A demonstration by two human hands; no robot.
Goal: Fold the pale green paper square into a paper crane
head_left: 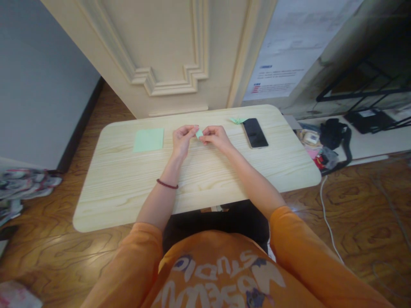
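Observation:
Between my two hands is a small piece of folded green paper (199, 133). My left hand (184, 137) pinches its left side between thumb and fingers. On the other side, my right hand (215, 137) grips the lower right edge with thumb and forefinger. Both hands are just over the middle of the pale wood table (128, 184). To the left of them lies a flat stack of square green paper (149, 140). A folded green paper figure (237, 120) sits to the right, by the top of a phone (255, 133); its exact shape is too small to make out.
A cream panelled door (173, 47) rises at the table's far edge. To the right, a low white shelf (369, 147) carries bags and small items. A white cable (327, 218) runs along the wooden floor, and shoes (27, 183) stand at the left.

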